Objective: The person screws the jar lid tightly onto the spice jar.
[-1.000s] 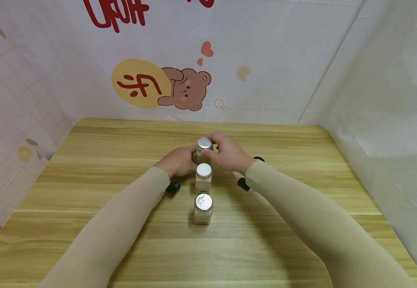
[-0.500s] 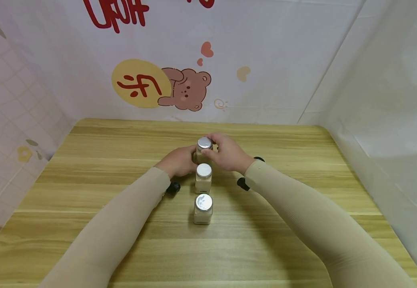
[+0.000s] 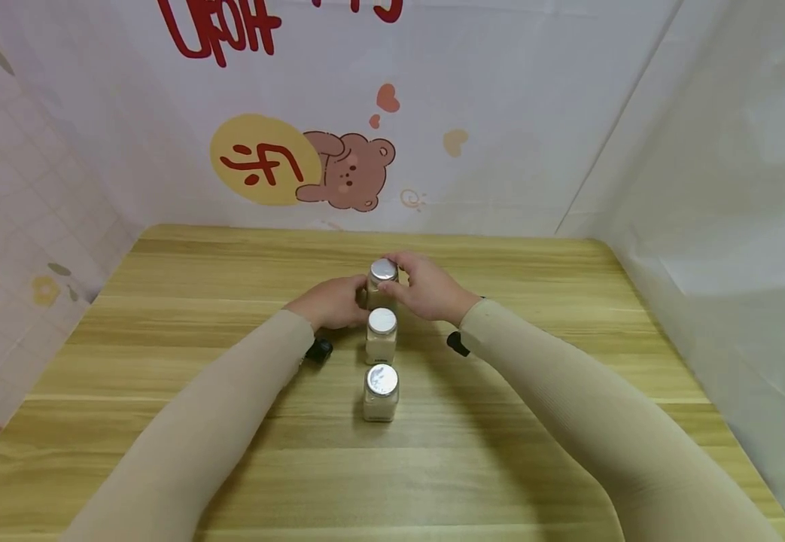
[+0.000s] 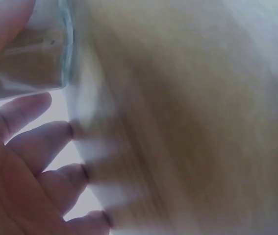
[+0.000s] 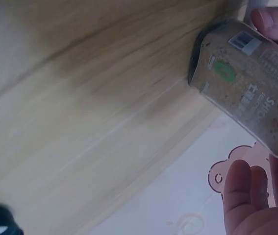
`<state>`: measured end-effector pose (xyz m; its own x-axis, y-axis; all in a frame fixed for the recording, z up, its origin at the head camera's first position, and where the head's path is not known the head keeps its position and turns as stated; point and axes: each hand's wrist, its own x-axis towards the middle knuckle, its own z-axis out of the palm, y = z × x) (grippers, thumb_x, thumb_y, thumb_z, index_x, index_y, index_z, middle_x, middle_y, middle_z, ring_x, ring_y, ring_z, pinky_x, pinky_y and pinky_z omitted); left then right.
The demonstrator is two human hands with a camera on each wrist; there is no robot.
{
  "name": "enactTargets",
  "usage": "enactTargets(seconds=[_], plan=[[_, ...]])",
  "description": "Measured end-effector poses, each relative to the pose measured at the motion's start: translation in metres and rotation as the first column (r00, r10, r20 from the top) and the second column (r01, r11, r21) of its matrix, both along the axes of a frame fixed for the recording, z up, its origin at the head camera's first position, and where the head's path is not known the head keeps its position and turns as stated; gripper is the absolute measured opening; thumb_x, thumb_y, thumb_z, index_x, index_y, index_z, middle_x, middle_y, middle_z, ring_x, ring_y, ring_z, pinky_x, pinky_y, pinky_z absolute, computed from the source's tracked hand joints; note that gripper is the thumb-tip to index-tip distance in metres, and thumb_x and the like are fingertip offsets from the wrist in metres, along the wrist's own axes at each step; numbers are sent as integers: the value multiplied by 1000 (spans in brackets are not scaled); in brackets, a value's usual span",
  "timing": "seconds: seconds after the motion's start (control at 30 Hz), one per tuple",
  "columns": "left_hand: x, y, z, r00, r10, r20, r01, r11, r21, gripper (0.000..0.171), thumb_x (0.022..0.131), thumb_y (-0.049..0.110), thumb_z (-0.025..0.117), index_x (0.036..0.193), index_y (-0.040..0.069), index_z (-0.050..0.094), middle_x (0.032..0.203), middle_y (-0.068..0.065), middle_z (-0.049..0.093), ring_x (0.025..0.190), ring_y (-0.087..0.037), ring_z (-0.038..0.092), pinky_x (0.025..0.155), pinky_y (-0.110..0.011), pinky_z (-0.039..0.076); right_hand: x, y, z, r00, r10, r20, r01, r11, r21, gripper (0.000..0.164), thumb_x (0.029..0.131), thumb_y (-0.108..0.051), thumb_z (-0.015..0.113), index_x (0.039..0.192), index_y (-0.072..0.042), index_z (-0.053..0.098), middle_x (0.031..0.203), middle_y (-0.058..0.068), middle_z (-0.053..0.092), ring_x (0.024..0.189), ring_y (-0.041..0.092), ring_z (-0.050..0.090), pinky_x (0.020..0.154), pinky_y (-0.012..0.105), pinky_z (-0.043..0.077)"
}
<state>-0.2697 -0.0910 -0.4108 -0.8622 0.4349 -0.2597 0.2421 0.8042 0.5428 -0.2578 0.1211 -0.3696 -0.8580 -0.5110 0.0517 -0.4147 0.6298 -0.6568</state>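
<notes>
A square glass spice jar (image 3: pixel 382 272) with a silver lid and brown contents stands farthest back in a row of three. Right thumb and fingers of my right hand (image 3: pixel 426 290) grip it near the lid, thumb in front. From the other side, my left hand (image 3: pixel 334 302) holds its lower part between thumb and fingers. Up close, the right wrist view shows the jar's label (image 5: pixel 256 95) with a green mark. Below the glass in the left wrist view, the other left fingers (image 4: pixel 63 188) are spread. A middle jar (image 3: pixel 381 339) with pale contents stands just in front.
Nearest to me is a third silver-lidded jar (image 3: pixel 381 395) with pale contents. Black wrist devices sit under the left cuff (image 3: pixel 320 350) and right cuff (image 3: pixel 457 344). Behind the wooden table (image 3: pixel 392 482) rises a white printed backdrop (image 3: pixel 514 113).
The head view has shifted slightly. My left wrist has moved a little to the left, while both hands stay on the rear jar and the front two jars keep their places.
</notes>
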Motion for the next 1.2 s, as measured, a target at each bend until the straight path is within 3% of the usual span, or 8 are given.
enactTargets(seconds=[0.17,0.33,0.7,0.97,1.2], plan=[[1,-9,3,1000,-8,11,8,1000,-4,63,94,49,75,147,22,53,146,-7,61,136,-30,57,116,-54,43,0,9,-1,1000,2,8,-2,1000,28,60,105,-29,67,154,-1,47,154,15,54,148,36,47,121,53,39],[8,-20,10,1000,-27,1,27,999,-20,63,97,51,73,149,22,53,155,-11,56,148,-35,47,122,-58,37,4,23,4,997,-47,53,44,998,47,61,108,-32,61,157,-2,43,161,16,47,151,38,42,123,54,37],[32,-40,12,999,-42,0,42,998,-39,57,100,45,71,148,21,54,155,-10,55,150,-35,45,124,-57,34,13,56,10,998,-48,-51,57,978,201,61,108,-35,60,157,-2,43,160,17,47,150,38,41,124,53,34],[48,-40,16,998,-57,30,57,998,-13,64,96,47,76,150,23,52,156,-8,54,150,-34,45,123,-58,34,22,79,7,994,-34,-104,59,964,258,62,106,-36,63,155,-2,47,159,19,48,152,40,37,124,55,32],[61,-33,24,994,-107,35,106,994,17,68,93,50,78,151,27,51,157,-10,53,151,-34,45,122,-60,35,31,101,5,994,-20,-109,53,951,303,61,107,-38,62,154,-1,48,158,21,47,150,43,38,123,58,33]])
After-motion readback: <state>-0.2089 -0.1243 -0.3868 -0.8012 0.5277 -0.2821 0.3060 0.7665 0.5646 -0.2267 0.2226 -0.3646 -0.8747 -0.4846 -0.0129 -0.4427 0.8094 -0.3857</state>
